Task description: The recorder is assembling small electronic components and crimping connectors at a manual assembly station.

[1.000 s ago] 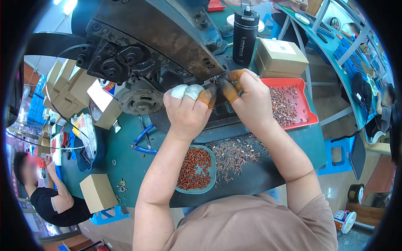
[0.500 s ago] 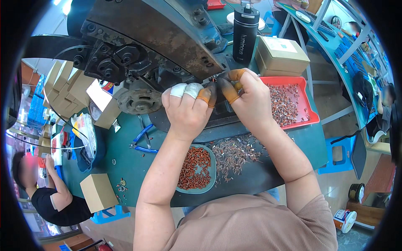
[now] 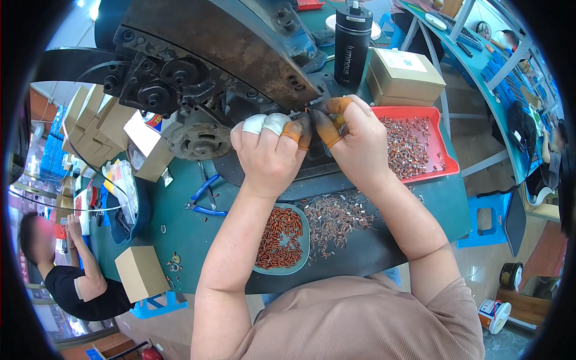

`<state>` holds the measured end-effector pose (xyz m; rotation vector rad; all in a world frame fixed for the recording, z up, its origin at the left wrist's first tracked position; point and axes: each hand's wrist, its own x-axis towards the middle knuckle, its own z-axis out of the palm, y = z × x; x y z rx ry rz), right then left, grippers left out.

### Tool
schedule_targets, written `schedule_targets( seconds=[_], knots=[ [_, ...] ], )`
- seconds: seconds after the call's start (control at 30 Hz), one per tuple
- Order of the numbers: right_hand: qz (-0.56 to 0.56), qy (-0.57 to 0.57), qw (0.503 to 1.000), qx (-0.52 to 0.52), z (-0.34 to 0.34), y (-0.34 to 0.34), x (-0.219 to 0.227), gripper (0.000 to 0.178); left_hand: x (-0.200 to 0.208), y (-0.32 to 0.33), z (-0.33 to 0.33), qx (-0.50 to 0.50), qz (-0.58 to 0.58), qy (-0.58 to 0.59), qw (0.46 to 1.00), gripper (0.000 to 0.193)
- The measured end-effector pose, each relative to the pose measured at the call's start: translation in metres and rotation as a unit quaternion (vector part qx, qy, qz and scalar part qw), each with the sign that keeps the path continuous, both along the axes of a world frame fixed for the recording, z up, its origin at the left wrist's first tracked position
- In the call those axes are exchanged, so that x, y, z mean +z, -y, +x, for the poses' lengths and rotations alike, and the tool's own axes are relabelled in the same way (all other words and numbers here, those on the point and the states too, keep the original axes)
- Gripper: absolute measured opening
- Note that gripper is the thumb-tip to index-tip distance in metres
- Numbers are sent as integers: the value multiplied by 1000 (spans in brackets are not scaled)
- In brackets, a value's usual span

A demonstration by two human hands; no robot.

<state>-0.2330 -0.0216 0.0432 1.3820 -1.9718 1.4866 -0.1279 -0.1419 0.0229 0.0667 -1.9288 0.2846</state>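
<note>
Both my hands meet at the working end of a dark, worn metal press-like machine point(image 3: 222, 42). My left hand point(image 3: 270, 153), with white and orange finger covers, has its thumb and forefinger closed in a pinch. Opposite it, my right hand point(image 3: 357, 138) pinches too, in dark-stained orange covers. A tiny copper-coloured tip shows between the fingertips; the rest of what they hold is hidden. Below my left forearm lies a green-grey tray point(image 3: 308, 243) of small copper-coloured coil pieces point(image 3: 279, 234). Beside it spreads a pile of small wire-legged metal parts point(image 3: 339, 219).
A red tray point(image 3: 451, 167) of similar parts stands right of my right hand. Behind it are a cardboard box point(image 3: 405, 78) and a black bottle point(image 3: 351, 45). Blue-handled pliers point(image 3: 207, 195) lie left of my left forearm. Another person point(image 3: 78, 276) sits at far left.
My hands stay pinched at the machine with only slight shifts. The coppery tip between the fingertips sits a little differently. The view has tilted slightly.
</note>
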Motion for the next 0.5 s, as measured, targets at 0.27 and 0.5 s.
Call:
schedule_targets(
  seconds=[0.27,0.5],
  knots=[
    [-13,14,1000,4,3,6,-1,16,-1,1,0,-2,2,-7,1000,29],
    [-5,103,995,-3,13,6,3,15,-2,2,1,-17,8,-11,1000,29]
  ],
)
